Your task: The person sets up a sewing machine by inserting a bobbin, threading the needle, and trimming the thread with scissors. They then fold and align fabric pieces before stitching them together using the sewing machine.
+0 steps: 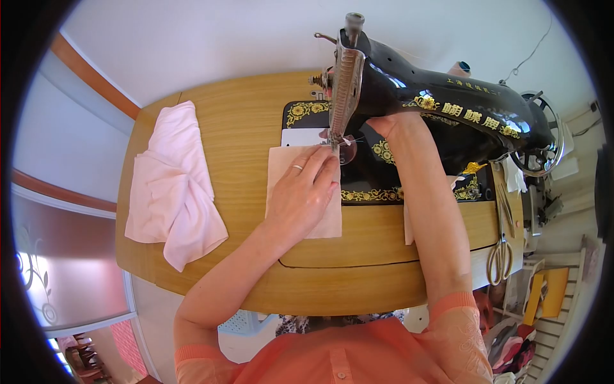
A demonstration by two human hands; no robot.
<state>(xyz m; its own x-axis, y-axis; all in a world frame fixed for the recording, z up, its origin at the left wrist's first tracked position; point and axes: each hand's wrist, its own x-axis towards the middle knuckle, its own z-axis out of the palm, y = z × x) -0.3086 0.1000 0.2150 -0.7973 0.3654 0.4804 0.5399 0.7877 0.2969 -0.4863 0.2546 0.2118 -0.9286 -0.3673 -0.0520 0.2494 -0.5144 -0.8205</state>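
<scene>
A black sewing machine with gold decoration stands on the wooden table. My left hand lies flat on a pale pink cloth piece, its fingertips close to the presser foot. The cloth's top edge is at the metal plate beside the needle area. Under the machine's arm reaches my right hand; its fingers are mostly hidden behind the machine head, so what they hold cannot be made out. Thin thread and a small white bit show near the needle.
Folded pink cloth lies on the table's left side. Large scissors rest at the right edge, near the handwheel. Another pale cloth piece shows beside my right forearm. A blue basket sits below the table.
</scene>
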